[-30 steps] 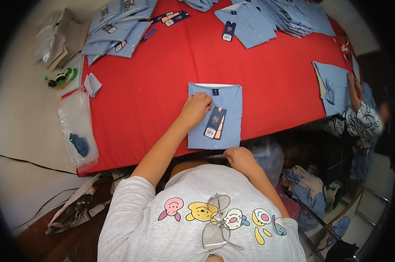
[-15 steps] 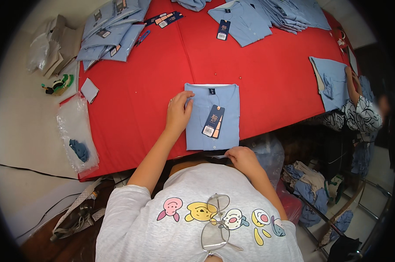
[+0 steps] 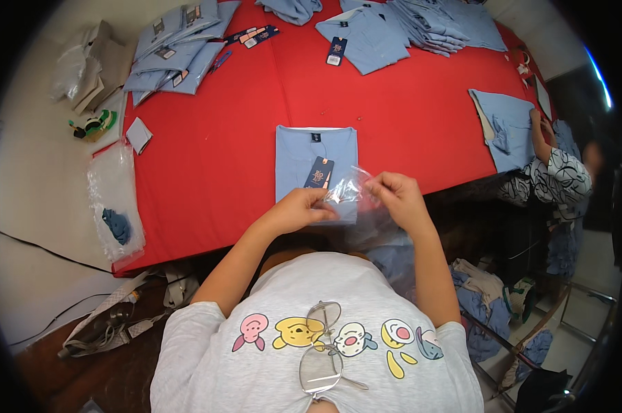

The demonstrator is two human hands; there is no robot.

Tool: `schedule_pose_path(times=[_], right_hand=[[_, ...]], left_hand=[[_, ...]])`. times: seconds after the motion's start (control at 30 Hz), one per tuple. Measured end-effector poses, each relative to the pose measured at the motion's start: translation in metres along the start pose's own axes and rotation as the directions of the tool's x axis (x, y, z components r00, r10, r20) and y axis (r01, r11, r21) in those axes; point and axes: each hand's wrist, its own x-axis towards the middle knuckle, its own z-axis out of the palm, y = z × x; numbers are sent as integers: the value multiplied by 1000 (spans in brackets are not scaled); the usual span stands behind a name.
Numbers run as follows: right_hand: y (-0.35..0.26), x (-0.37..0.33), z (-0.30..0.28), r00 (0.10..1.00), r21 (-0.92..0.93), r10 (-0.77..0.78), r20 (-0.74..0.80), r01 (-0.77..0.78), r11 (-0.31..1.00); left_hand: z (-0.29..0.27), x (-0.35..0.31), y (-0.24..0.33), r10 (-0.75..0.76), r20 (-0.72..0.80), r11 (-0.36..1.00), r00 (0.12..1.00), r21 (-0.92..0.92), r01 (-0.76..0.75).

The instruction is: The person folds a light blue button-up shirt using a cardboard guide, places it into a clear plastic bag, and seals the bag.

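A folded light blue shirt [image 3: 293,155] lies at the front edge of the table, with a dark hang tag [image 3: 320,172] on its front. Over its lower right part a clear plastic bag [image 3: 349,189] is held up, crinkled and shiny. My right hand [image 3: 399,201] pinches the bag's right side. At the left side of the bag, my left hand [image 3: 298,210] is curled with its fingertips against the plastic, above the shirt's lower edge. The bag's lower part hangs past the table edge, partly hidden.
The table has a red cloth [image 3: 207,165]. Bagged shirts [image 3: 173,58] are piled far left, near blue scissors [image 3: 221,60]. A tagged shirt [image 3: 369,41] and a shirt stack [image 3: 431,27] lie at the back. On the right, a co-worker's hands [image 3: 541,127] touch another shirt [image 3: 503,131].
My right hand has risen from below the table edge, bringing up a clear plastic bag. My left hand has moved from the shirt's upper left edge down to the bag.
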Motion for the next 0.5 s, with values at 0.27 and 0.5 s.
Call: schedule_pose_path(times=[0.27, 0.5], right_hand=[[3, -7, -42, 822, -267, -241, -517, 113, 957], [-11, -46, -14, 750, -421, -608, -261, 478, 770]], left_hand=[[27, 0, 11, 78, -209, 947, 975, -289, -138], [60, 6, 20, 250, -34, 906, 968, -343, -246]])
